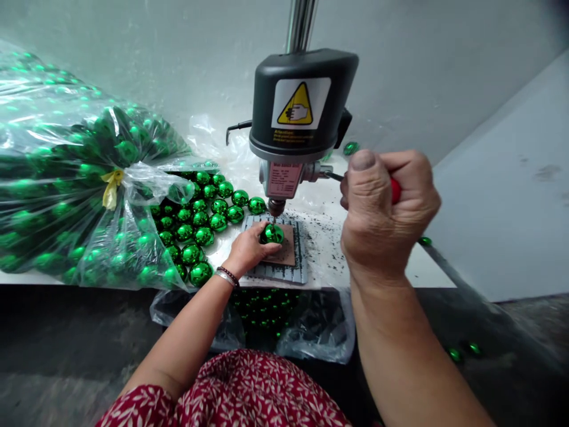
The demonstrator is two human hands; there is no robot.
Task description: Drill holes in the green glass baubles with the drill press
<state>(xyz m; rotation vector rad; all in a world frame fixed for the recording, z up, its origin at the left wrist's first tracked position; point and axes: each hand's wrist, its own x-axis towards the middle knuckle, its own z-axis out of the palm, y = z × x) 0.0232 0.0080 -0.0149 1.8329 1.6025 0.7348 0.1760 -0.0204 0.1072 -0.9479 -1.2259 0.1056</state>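
A shiny green ball [272, 235] sits on a brown square board [288, 252] under the drill press [304, 107]. My left hand [251, 248] holds this ball from its left side, thumb and fingers around it. The drill's chuck [276, 207] is right above the ball, and its thin bit reaches down to the ball's top; whether it has entered cannot be made out. My right hand [389, 207] is closed round the red knob [395, 191] of the press's lever, to the right of the drill head.
Many green balls [201, 219] lie left of the board, beside a large tied clear bag [113, 249] full of them. Dark shavings are scattered on the white table [429, 270]. Below its front edge is a plastic-lined container [342, 341] with green balls.
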